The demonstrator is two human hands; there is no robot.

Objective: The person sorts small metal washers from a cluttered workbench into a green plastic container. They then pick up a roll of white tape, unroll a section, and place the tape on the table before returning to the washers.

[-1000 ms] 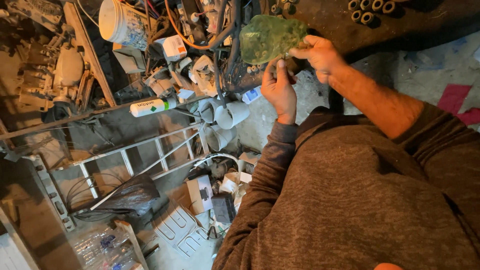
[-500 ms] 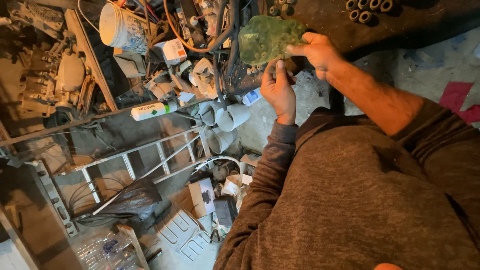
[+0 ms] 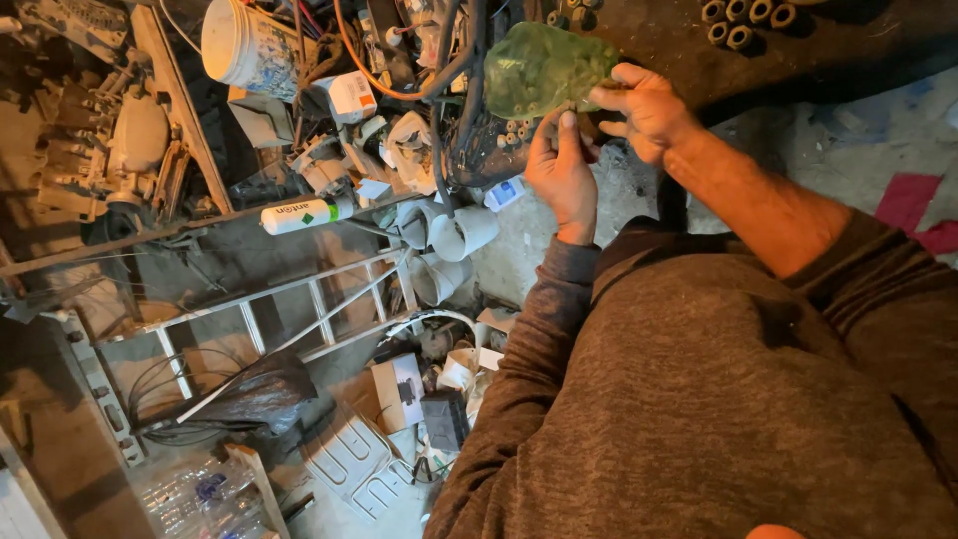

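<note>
Green plastic bag (image 3: 544, 68) — pinched by right hand (image 3: 649, 108), left hand (image 3: 561, 172) gripping its lower edge

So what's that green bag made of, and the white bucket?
The green bag, held by both hands, looks like thin see-through plastic: it is crinkled and glossy, with small things showing inside. The white bucket looks like hard, smooth plastic, scuffed and dirty.

I see open floor (image 3: 848, 130) to the right of my hands, but a bucket (image 3: 244, 45), cables (image 3: 439, 70) and white pipes (image 3: 454, 235) crowd the left.
</note>
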